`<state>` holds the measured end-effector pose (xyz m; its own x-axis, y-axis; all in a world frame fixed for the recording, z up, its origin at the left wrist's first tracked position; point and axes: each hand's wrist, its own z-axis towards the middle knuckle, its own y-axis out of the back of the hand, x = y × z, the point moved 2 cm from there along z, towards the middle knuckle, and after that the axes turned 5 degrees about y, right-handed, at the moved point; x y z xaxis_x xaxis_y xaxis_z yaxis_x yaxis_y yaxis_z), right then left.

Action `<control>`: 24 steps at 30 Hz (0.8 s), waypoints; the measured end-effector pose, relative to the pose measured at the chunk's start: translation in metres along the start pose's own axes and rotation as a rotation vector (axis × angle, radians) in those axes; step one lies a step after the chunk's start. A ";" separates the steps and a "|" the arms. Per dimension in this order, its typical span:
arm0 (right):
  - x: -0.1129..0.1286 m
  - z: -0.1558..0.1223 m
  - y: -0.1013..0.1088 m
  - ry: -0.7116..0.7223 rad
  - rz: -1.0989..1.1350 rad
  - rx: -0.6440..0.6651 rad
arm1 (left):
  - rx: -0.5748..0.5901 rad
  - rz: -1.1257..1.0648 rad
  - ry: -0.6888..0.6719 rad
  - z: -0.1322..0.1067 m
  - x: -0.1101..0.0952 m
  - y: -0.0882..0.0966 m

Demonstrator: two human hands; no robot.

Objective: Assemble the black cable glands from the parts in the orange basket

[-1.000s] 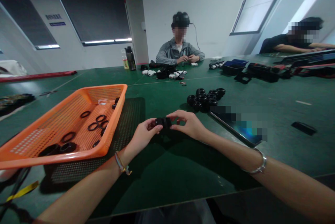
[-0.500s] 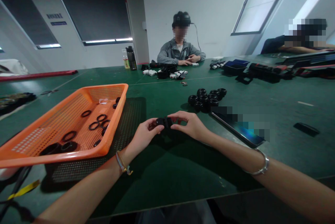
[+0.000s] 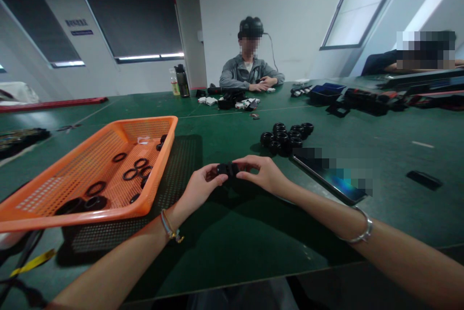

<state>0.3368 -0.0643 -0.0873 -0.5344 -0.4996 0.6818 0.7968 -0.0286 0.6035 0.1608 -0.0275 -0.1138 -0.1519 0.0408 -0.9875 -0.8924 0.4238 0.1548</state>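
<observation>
In the head view my left hand point(image 3: 200, 188) pinches a small black cylindrical part point(image 3: 222, 169) between thumb and fingers, above the green table. My right hand point(image 3: 267, 175) grips a dark ring-like piece point(image 3: 234, 170) pressed against that part's right end. The two pieces meet in front of me; fingertips cover much of them, and whether they are joined I cannot tell. Just beyond my right hand stands a cluster of glossy black round parts point(image 3: 286, 137). Left of my left hand, an orange plastic basket point(image 3: 72, 220) holds several black rings point(image 3: 129, 174) and black round parts point(image 3: 96, 202).
A phone point(image 3: 328, 178) lies beside my right forearm, with a flat black piece point(image 3: 424, 179) farther right. Across the green table point(image 3: 217, 131) sits a person point(image 3: 250, 71) behind white and black parts point(image 3: 232, 100). Bottles point(image 3: 182, 80) stand at the back, blue bins point(image 3: 326, 91) farther right.
Hardly anything differs. Both hands keep the black pieces together at the same spot, with only a very slight shift of the right hand.
</observation>
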 end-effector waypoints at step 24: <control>0.005 0.001 -0.001 -0.087 -0.044 0.024 | 0.004 0.007 -0.016 -0.001 0.000 -0.001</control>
<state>0.3330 -0.0655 -0.0842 -0.5921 -0.4209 0.6872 0.7655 -0.0274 0.6429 0.1615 -0.0284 -0.1135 -0.1508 0.0583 -0.9868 -0.8899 0.4267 0.1613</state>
